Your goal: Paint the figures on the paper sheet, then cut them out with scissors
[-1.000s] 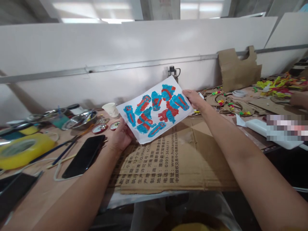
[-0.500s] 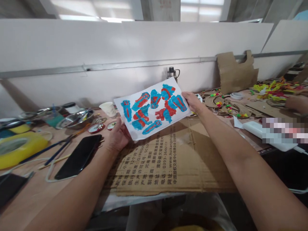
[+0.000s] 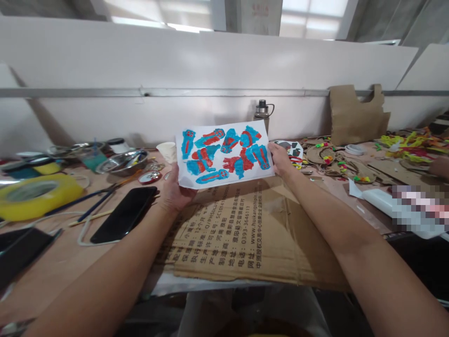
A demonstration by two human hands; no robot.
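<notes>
A white sheet of paper [image 3: 218,157] painted with blue and red shapes is held up between both hands, its painted side facing me. My left hand [image 3: 177,192] grips the lower left corner, with some fingers hidden behind the sheet. At the right edge, my right hand [image 3: 279,158] pinches the paper. Below the sheet, a flat piece of brown cardboard [image 3: 280,234] printed with black characters lies on the table.
On the left are a black phone [image 3: 123,214], a roll of yellow tape [image 3: 38,196], metal bowls [image 3: 123,161] and a paper cup [image 3: 166,152]. A bottle [image 3: 262,112] stands behind. Rope pieces [image 3: 326,157] and cut cardboard [image 3: 358,117] are at the right. Another person's hand [image 3: 440,166] shows at the far right.
The painted paper has turned from a slant to nearly level, its right side coming down. Both hands still grip it. The whole view has shifted slightly.
</notes>
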